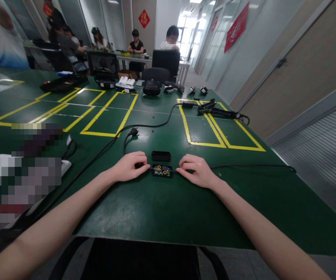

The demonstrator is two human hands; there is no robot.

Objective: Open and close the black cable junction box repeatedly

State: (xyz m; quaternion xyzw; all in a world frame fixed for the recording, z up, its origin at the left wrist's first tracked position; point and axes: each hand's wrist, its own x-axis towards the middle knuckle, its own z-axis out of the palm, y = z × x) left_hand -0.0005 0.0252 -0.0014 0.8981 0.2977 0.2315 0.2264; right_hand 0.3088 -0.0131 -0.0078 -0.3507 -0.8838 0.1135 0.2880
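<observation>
A small open black case [154, 175] lies on the green table, with a circuit board [162, 170] showing copper-coloured coils inside it. On its left side, my left hand [129, 166] pinches the black power cord close to the case. Opposite, my right hand [198, 171] is closed with thumb and fingertips on the cord at the right end. From there a black cable [249, 166] runs off to the right. Just behind the case rests a matching black cover [161, 156], hollow side up. A black mains plug [134, 132] lies beyond my left hand.
Yellow tape outlines [100, 134] mark the green table [121, 214]. Another black cord [153, 126] crosses toward black folded gear [218, 112] at the right rear. A black tray [64, 83] and small devices stand along the far edge. Several people sit or stand beyond.
</observation>
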